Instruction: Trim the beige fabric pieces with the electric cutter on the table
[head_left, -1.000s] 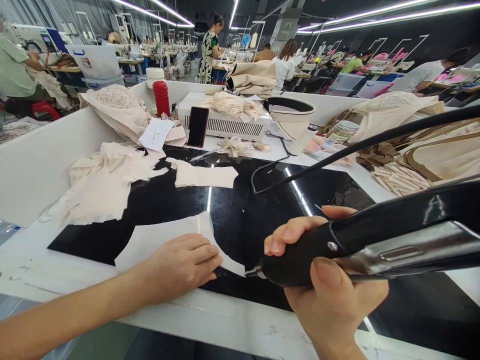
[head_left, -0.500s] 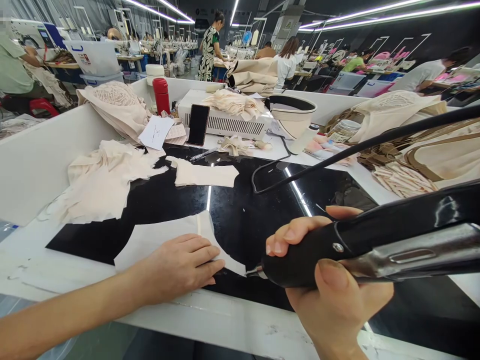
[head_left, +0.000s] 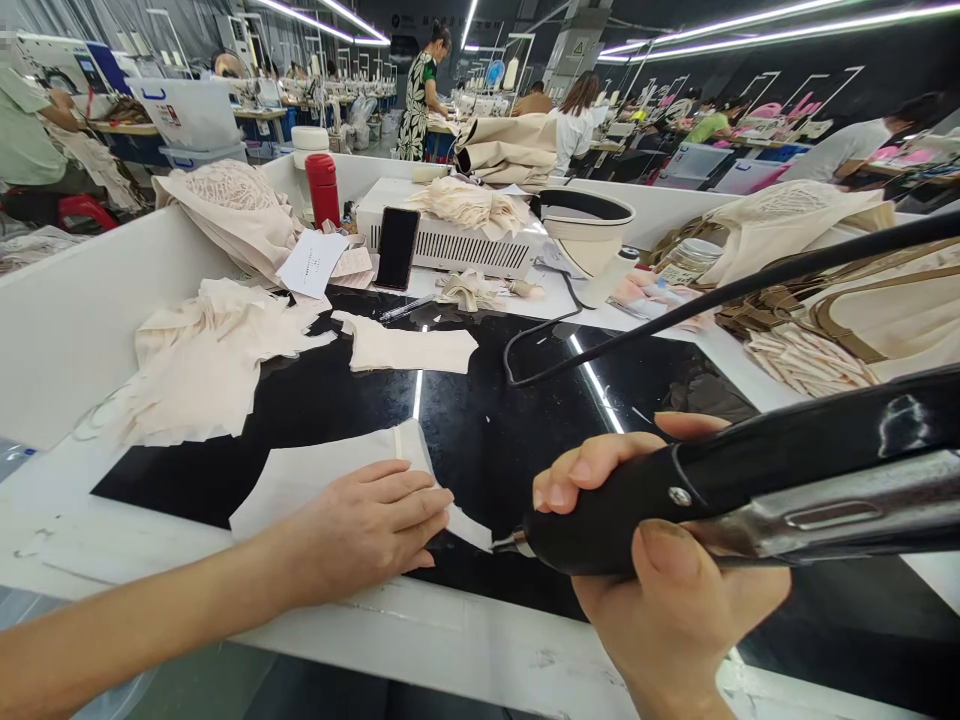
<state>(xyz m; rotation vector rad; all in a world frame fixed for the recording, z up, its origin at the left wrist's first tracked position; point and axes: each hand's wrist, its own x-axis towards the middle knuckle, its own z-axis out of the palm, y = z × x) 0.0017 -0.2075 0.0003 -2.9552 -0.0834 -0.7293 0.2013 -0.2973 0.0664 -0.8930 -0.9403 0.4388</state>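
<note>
My left hand (head_left: 375, 525) lies flat on a pale cut fabric piece (head_left: 307, 478), fingers stretched out toward its right side. The piece has a curved edge and a narrow tip at its right end; part of it is hidden under the hand. My right hand (head_left: 667, 590) is closed around a thick black corded hand tool (head_left: 600, 515) with a metal lever along its side. The tool's narrow metal tip (head_left: 512, 544) meets the fabric's right end. Beneath both lies a glossy black board (head_left: 495, 440). Farther back on it rests a cream fabric piece (head_left: 409, 350).
A heap of cream fabric (head_left: 202, 360) covers the board's left side. The black cord (head_left: 720, 300) arches across the right. Behind stand a phone (head_left: 397, 248), a white vented box (head_left: 450, 250), a red bottle (head_left: 323, 190) and a visor (head_left: 589, 230). People work at machines beyond.
My left hand has shifted slightly up and right on the fabric, its fingers now covering more of the curved edge. My right hand and the tool are almost unmoved.
</note>
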